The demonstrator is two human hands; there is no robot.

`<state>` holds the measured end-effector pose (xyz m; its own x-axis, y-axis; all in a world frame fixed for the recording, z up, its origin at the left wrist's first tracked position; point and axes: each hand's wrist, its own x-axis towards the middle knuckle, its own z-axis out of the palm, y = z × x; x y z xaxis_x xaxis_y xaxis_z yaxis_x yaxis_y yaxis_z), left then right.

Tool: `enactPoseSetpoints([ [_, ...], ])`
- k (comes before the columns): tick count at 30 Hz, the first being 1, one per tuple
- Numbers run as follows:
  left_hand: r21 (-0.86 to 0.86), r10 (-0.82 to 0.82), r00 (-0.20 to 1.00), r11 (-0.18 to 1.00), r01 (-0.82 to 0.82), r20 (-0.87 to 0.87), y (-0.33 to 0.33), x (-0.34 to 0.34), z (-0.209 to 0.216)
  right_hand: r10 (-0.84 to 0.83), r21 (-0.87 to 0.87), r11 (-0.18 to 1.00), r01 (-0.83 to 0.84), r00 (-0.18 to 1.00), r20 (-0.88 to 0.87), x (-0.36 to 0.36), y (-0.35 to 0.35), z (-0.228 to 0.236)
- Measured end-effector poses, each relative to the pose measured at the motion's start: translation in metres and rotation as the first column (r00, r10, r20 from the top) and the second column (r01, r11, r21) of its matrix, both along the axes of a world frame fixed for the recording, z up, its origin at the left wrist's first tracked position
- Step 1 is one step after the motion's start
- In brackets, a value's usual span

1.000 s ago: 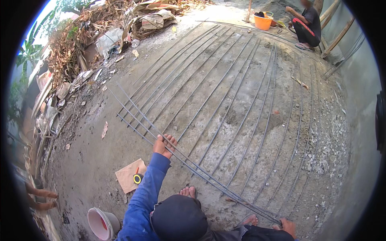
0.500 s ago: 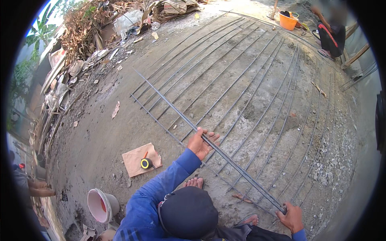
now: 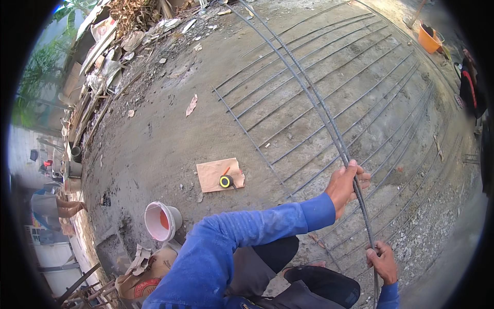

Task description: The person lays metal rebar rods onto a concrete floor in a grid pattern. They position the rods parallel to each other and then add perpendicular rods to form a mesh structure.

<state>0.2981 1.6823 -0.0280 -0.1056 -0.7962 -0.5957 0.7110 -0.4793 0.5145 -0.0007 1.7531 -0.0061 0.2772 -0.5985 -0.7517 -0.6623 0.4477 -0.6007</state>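
Observation:
Two long steel rebar rods run side by side and bow in a curve from the far left down to the near right. My left hand holds them partway along, its thumb over the rods and its fingertips showing on the other side. Close to their near end, my right hand is closed around the rods. Below them, a grid of thin rebar lies on the ground, with many parallel bars and a crossbar along its left edge.
A yellow-and-black tape measure and an orange pencil-like stick lie on brown paper. Nearer stand a white bucket and a printed sack. Debris lines the left. An orange bucket and another person are far right.
The rods have swung round, their far end rising and now bowing. Both hands have shifted, with the left now nearer the right. My view has turned left, showing more of the sack.

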Motion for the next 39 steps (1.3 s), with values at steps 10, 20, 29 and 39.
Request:
enactPoseSetpoints([
  [10,0.397,0.104,0.994,0.912,-0.106,0.026,0.160,0.002,0.203,-0.065,0.275,0.961,0.028,0.989,0.130,0.118,0.064,0.201],
  [20,0.546,0.190,0.977,0.811,-0.211,0.095,0.214,0.091,0.295,0.088,0.192,0.976,-0.101,0.993,0.074,0.227,0.109,0.282],
  [29,0.523,0.197,0.968,0.815,-0.250,0.155,0.218,0.123,0.339,0.052,0.048,0.997,-0.054,0.998,0.034,0.273,0.110,0.329],
  [39,0.451,0.355,0.931,0.820,-0.353,0.084,0.211,0.171,0.375,0.035,0.008,0.999,-0.035,0.999,0.015,0.274,0.113,0.349],
])
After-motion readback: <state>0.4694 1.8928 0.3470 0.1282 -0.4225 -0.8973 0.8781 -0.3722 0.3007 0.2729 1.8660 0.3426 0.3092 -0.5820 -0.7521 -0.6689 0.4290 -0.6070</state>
